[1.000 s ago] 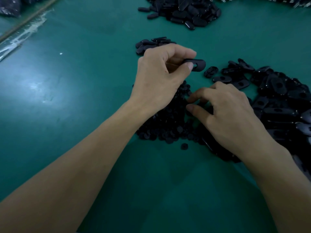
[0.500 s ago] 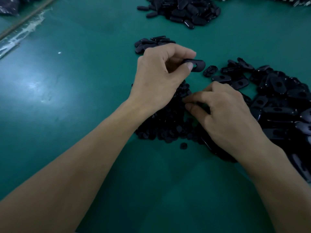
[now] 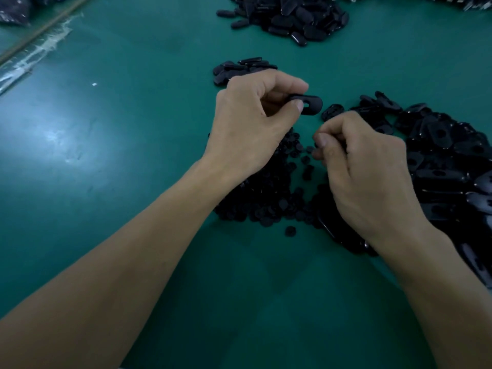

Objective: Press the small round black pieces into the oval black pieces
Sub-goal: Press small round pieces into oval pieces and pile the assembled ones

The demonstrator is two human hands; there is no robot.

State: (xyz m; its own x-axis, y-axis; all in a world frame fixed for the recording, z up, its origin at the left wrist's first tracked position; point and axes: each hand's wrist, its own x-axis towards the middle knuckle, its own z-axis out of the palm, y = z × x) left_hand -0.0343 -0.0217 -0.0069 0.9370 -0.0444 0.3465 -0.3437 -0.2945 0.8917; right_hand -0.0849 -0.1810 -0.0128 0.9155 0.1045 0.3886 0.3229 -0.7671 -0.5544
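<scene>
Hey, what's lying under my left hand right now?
The heap of small round black pieces lies on the green table below the left hand, which holds an oval piece. The hand and wrist cover the heap's far-left part.

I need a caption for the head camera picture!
Left hand holds an oval black piece; right hand picks among small round pieces on the green table.

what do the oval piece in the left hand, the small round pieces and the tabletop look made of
Oval piece: probably hard moulded plastic, glossy; a highlight runs along its edge.
Small round pieces: likely rubber or soft plastic, matt, with no glints.
Tabletop: green mat, perhaps rubber or vinyl, smooth, with a soft sheen where light glares off it.
</scene>
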